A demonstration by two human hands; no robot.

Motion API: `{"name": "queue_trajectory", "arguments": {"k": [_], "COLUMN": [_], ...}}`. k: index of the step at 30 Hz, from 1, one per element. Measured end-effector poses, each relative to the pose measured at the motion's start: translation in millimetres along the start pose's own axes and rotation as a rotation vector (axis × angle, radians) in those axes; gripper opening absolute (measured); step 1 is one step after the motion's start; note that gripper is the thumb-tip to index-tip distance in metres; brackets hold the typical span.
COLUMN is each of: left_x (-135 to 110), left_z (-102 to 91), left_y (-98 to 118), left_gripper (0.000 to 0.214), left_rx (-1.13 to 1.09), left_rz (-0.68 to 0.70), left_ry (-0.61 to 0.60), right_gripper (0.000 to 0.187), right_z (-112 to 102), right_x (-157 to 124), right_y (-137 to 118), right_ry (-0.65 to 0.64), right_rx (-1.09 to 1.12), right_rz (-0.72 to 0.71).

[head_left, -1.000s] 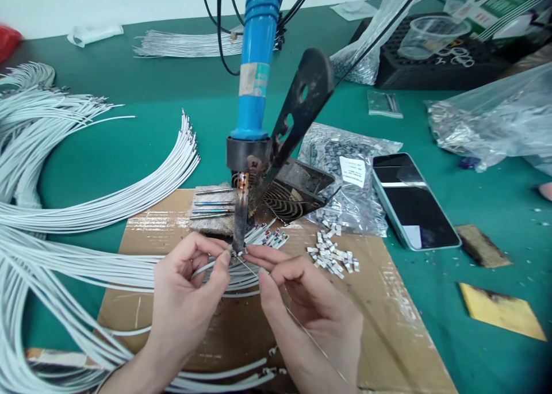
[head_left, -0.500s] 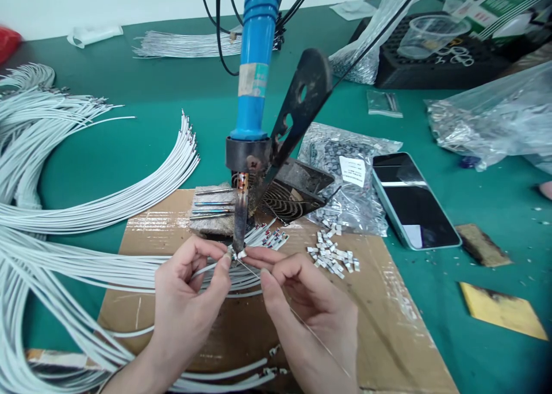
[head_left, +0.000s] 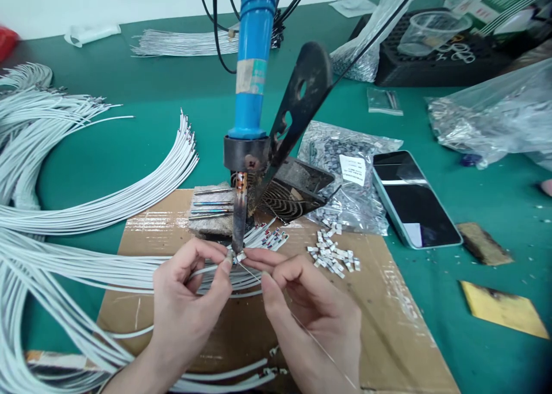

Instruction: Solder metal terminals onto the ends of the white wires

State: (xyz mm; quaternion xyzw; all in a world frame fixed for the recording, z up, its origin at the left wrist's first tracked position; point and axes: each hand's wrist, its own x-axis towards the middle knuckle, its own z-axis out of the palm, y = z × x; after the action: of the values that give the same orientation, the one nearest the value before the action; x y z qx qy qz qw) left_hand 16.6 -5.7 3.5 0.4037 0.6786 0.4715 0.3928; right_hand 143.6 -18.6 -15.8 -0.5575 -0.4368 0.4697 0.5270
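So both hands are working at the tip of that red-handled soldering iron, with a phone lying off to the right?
Not quite: the soldering iron has a blue handle, not red, as the head view shows. The rest holds: the left hand and right hand meet at its tip, and the phone lies to the right.

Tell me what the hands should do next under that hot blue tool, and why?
Probably feed the thin solder wire a touch further in. The left hand pinches a white wire's end right at the soldering iron's tip, and the right hand holds a tiny part there with the solder angled toward it. Everything meets at the tip, so the joint seems ready for solder.
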Motion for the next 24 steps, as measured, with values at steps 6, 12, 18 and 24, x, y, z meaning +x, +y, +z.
{"name": "queue_trajectory", "arguments": {"k": [6, 12, 18, 24], "left_x": [2.7, 11.6, 12.6, 12.1], "left_z": [-1.2, -10.2, -8.8, -9.0], "left_y": [-0.3, -7.4, -4.2, -3.4], "left_gripper": [0.013, 0.015, 0.014, 0.015], "left_rx": [-0.043, -0.041, -0.040, -0.043], "left_rz": [0.027, 0.092, 0.063, 0.067], "left_ry": [-0.008, -0.148, -0.140, -0.135], "right_gripper": [0.022, 0.021, 0.021, 0.021], "right_z": [2.1, 1.7, 0.6, 1.3], "right_x": [-1.2, -2.1, -1.7, -0.5], "right_y": [-1.1, 0.3, 1.0, 0.2], "right_ry": [0.018, 0.024, 0.027, 0.044], "right_rx": [0.006, 0.006, 0.017, 0.007], "right_rz": [-0.030, -0.049, -0.037, -0.052]}}
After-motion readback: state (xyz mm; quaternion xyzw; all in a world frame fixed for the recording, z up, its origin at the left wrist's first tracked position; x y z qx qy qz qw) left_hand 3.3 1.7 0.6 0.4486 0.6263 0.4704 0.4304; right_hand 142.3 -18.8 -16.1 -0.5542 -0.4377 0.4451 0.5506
